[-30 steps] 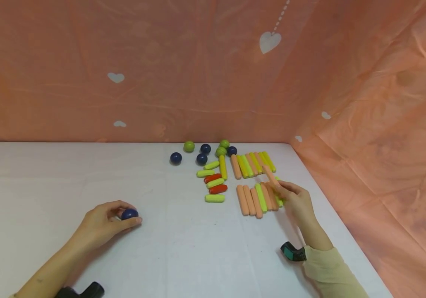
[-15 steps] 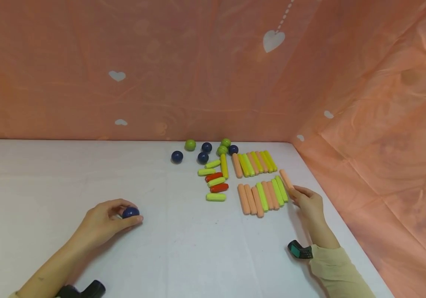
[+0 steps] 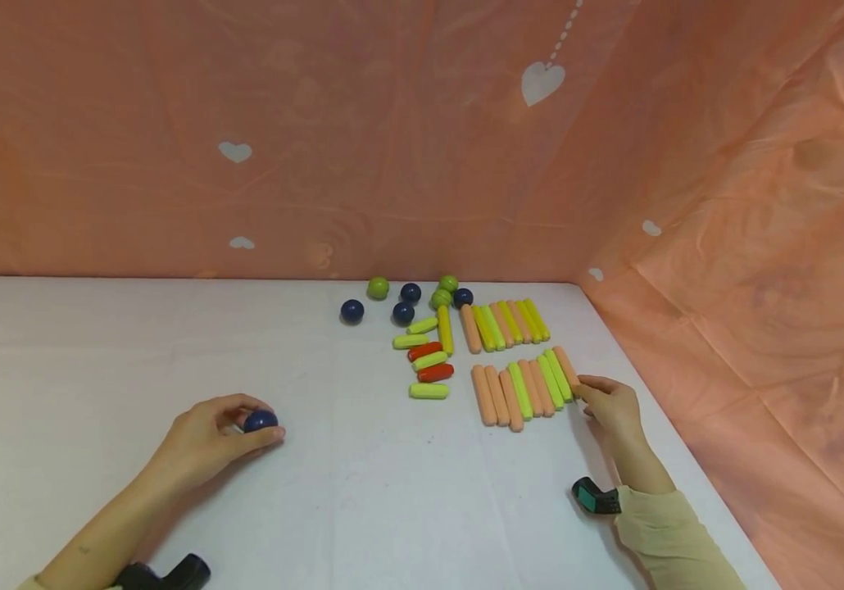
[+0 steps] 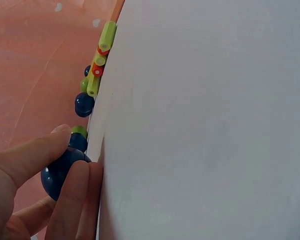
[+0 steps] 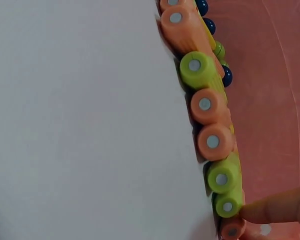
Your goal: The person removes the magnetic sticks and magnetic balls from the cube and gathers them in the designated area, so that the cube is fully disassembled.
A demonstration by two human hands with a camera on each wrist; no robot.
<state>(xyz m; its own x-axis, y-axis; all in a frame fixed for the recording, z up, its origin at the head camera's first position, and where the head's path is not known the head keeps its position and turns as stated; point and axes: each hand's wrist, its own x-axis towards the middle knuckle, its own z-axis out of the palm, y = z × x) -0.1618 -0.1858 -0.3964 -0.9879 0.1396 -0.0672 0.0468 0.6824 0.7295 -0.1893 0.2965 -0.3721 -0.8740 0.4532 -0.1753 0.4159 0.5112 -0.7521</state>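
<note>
My left hand holds a dark blue ball between thumb and fingers, low over the white table. In the left wrist view the ball shows between the fingertips. At the right, my right hand pinches the near end of an orange magnetic stick. That stick lies against a green stick at the right end of the near row of orange and green sticks. From the right wrist view, grey round spots show in the sticks' ends, and a finger touches the last ones.
Behind the near row lies a second row of sticks, orange, yellow and green. Short green and red sticks form a column to their left. Several blue balls and green balls sit near the orange backdrop.
My right hand has carried the orange stick rightward and down, past the green sticks, to the right end of the near row. The left hand has stayed put with the blue ball.
</note>
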